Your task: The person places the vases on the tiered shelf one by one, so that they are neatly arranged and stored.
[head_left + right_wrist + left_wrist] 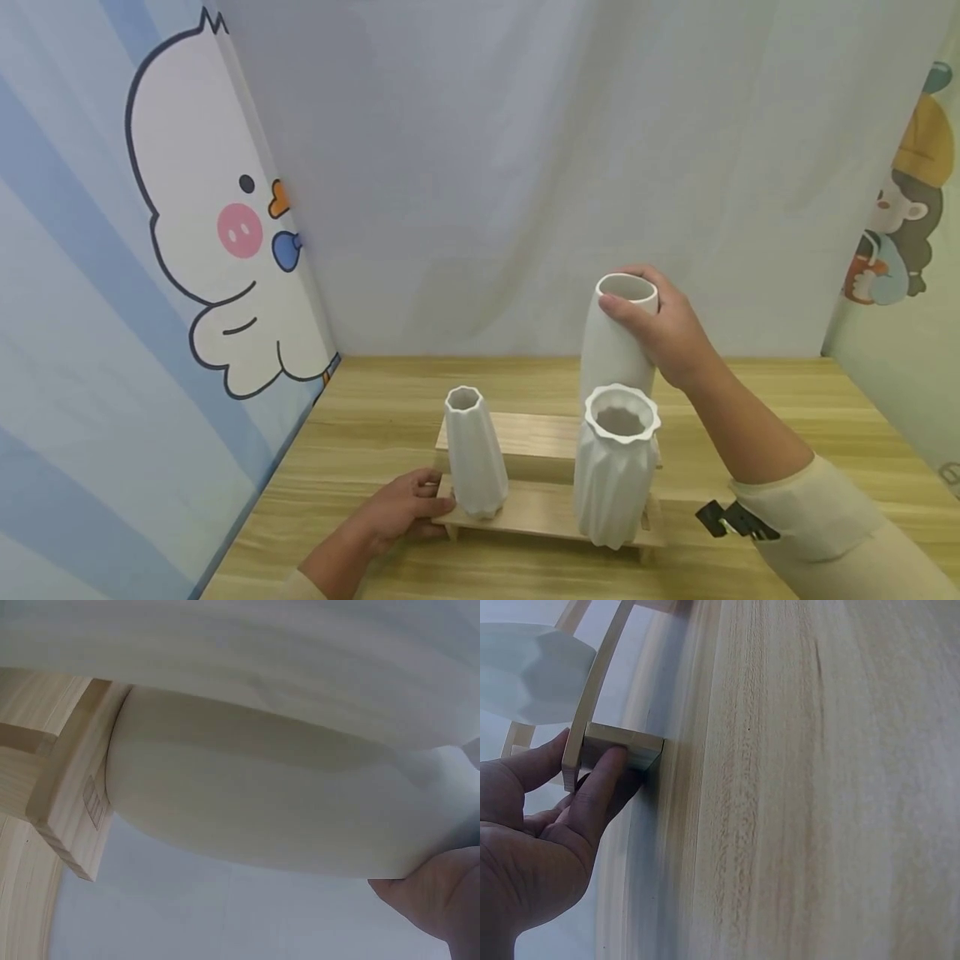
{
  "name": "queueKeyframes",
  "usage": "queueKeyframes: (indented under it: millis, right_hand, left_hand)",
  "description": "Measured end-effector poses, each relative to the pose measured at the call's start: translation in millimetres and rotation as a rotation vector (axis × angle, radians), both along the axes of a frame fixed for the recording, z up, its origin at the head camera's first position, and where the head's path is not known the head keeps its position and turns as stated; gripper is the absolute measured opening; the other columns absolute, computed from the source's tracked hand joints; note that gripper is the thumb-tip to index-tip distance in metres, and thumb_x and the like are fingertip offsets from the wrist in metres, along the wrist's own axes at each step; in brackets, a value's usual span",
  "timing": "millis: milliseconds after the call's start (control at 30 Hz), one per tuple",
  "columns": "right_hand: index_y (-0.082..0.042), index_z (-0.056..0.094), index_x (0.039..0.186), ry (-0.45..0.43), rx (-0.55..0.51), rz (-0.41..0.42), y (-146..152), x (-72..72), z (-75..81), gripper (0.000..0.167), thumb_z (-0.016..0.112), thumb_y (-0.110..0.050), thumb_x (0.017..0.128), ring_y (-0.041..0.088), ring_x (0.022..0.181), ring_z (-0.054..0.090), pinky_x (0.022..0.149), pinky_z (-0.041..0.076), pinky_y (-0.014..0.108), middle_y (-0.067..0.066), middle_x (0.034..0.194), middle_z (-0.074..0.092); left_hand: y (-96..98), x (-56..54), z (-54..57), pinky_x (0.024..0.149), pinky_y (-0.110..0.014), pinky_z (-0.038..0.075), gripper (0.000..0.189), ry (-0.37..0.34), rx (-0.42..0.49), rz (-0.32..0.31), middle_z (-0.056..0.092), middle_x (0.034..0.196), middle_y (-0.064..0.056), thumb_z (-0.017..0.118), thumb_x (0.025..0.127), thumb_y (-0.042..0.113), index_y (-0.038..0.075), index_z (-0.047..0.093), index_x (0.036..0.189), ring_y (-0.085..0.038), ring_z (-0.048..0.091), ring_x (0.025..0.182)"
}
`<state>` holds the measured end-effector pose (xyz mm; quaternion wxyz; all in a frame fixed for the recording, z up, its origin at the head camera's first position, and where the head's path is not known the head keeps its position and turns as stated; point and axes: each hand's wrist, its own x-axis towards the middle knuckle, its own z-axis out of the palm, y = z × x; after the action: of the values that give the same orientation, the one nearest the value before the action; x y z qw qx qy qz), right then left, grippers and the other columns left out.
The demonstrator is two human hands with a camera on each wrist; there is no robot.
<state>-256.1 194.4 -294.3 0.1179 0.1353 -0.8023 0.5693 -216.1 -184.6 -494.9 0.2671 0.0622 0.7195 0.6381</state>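
My right hand point(667, 329) grips a tall smooth white vase point(611, 358) near its mouth, the thumb over the front rim. In the right wrist view the base of this vase point(247, 787) meets the upper board of a two-step wooden stand point(71, 787). With my left hand point(401, 508) I pinch the left end of the stand's lower board point(532, 508). The left wrist view shows the thumb above the board and fingers against a leg point(622, 742). On the lower step stand a slim faceted white vase point(474, 458) at left and a wider pleated vase point(615, 492) at right.
The stand rests on a wood-grain table point(360, 433). Behind it hangs a pale grey curtain point(487, 183). A side panel with a cartoon bird point(198, 150) borders the left, and another with a cartoon figure point(892, 217) the right.
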Motion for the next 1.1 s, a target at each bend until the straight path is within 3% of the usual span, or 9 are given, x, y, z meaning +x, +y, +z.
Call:
queueKeyframes:
  millis: [233,433,633,1100]
  right_hand:
    - [-0.015,0.049,0.132,0.017,-0.005,-0.030,-2.8,1.4,-0.6,0.049,0.065,-0.039,0.092,0.019,0.081,0.063,0.062,0.060,0.035,0.010,0.108,0.057]
    - [-0.015,0.049,0.132,0.024,0.006,-0.059,-4.9,3.3,-0.4,0.051,0.066,-0.040,0.092,0.019,0.082,0.062,0.062,0.059,0.033,0.010,0.108,0.057]
    - [-0.015,0.049,0.133,0.027,0.004,-0.074,-5.2,4.8,-0.9,0.051,0.065,-0.041,0.092,0.017,0.082,0.062,0.063,0.059,0.032,0.009,0.107,0.057]
    - [-0.017,0.049,0.134,0.040,0.006,-0.105,-6.0,4.8,-3.7,0.053,0.066,-0.042,0.091,0.018,0.082,0.061,0.063,0.058,0.030,0.010,0.106,0.058]
  left_hand:
    - [-0.4,-0.5,-1.8,0.088,-0.044,0.059,0.079,0.007,0.005,0.002,0.039,0.144,-0.036,0.072,0.091,0.019,-0.014,0.026,0.146,-0.034,0.059,0.119]
    - [-1.1,-2.1,-4.9,0.088,-0.043,0.059,0.075,0.006,0.013,0.001,0.044,0.142,-0.033,0.071,0.091,0.019,-0.012,0.029,0.145,-0.033,0.060,0.118]
    - [-0.5,-2.0,-4.3,0.089,-0.042,0.059,0.083,0.000,-0.009,0.007,0.031,0.147,-0.040,0.073,0.090,0.022,-0.012,0.025,0.147,-0.039,0.056,0.123]
    - [0.0,-2.0,-5.6,0.088,-0.042,0.060,0.080,0.002,0.014,0.004,0.037,0.145,-0.038,0.072,0.090,0.021,-0.012,0.026,0.146,-0.034,0.060,0.117]
